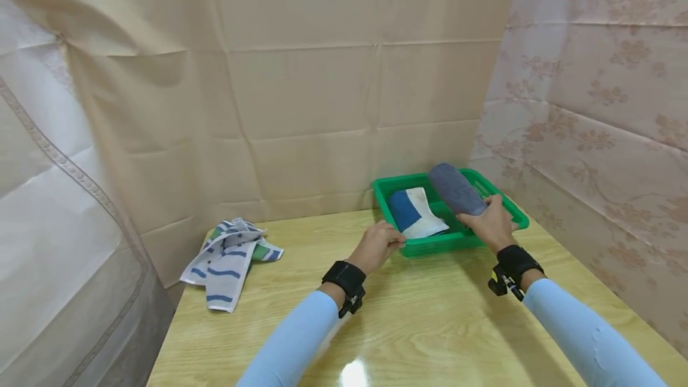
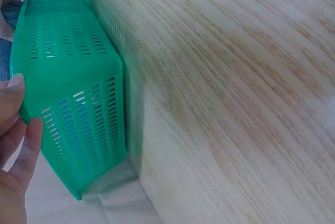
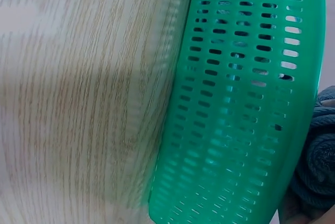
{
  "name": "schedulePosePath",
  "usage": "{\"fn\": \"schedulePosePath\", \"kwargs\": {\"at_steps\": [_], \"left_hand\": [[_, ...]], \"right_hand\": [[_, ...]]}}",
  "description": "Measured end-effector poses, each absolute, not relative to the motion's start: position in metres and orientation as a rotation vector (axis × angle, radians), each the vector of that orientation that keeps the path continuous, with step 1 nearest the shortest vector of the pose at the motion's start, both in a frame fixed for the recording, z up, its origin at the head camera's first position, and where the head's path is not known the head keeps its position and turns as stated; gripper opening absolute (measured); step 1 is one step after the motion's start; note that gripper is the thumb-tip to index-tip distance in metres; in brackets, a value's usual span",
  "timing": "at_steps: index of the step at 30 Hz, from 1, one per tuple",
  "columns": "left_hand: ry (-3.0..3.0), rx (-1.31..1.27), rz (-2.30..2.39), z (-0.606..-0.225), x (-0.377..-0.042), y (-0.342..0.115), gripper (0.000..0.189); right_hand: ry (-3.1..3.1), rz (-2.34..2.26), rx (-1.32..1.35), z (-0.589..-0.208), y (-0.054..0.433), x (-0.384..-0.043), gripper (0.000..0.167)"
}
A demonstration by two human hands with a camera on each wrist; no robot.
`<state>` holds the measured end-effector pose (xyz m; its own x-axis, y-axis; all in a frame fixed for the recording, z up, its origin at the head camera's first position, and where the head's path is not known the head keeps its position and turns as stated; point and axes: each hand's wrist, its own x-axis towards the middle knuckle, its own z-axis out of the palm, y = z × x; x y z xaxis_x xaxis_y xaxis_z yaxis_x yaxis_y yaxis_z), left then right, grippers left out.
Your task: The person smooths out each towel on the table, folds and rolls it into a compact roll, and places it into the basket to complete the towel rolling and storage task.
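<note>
A green plastic basket (image 1: 438,248) with slotted walls stands at the table's far right. My left hand (image 1: 375,247) pinches its near left corner; in the left wrist view, the fingers (image 2: 31,143) are at the rim of the basket (image 2: 73,69). My right hand (image 1: 491,227) grips the near end of a rolled grey-blue towel (image 1: 455,187), tilted over the basket's right half. The roll's spiral end (image 3: 322,161) shows beyond the rim in the right wrist view. A folded blue and white cloth (image 1: 420,212) lies in the basket's left half.
A crumpled white towel (image 1: 228,264) with blue stripes and green parts lies at the left of the wooden table (image 1: 430,327). A beige curtain (image 1: 301,88) hangs behind, and a flowered cloth (image 1: 602,136) hangs along the right side.
</note>
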<state>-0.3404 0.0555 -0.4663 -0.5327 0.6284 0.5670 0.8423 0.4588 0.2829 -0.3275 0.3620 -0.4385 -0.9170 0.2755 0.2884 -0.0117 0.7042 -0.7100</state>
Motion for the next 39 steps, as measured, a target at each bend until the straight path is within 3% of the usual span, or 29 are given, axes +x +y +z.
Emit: {"fn": "schedulePosePath", "kwargs": {"at_steps": [23, 30, 36, 39], "left_hand": [[-2.371, -1.235, -0.793, -0.464, -0.339, 0.055, 0.012], [-2.362, -1.190, -0.791, -0.471, -0.337, 0.052, 0.013], [-2.330, -1.220, -0.758, -0.473, -0.337, 0.054, 0.012], [-2.316, -1.220, -0.737, -0.471, -0.338, 0.056, 0.012]], "right_hand": [[-2.685, 0.831, -0.285, -0.443, 0.355, -0.341, 0.080], [-2.727, 0.736, -0.259, -0.448, 0.350, -0.351, 0.105], [-2.743, 0.727, -0.248, -0.452, 0.349, -0.351, 0.090], [-2.755, 0.704, -0.243, -0.451, 0.351, -0.353, 0.095]]}}
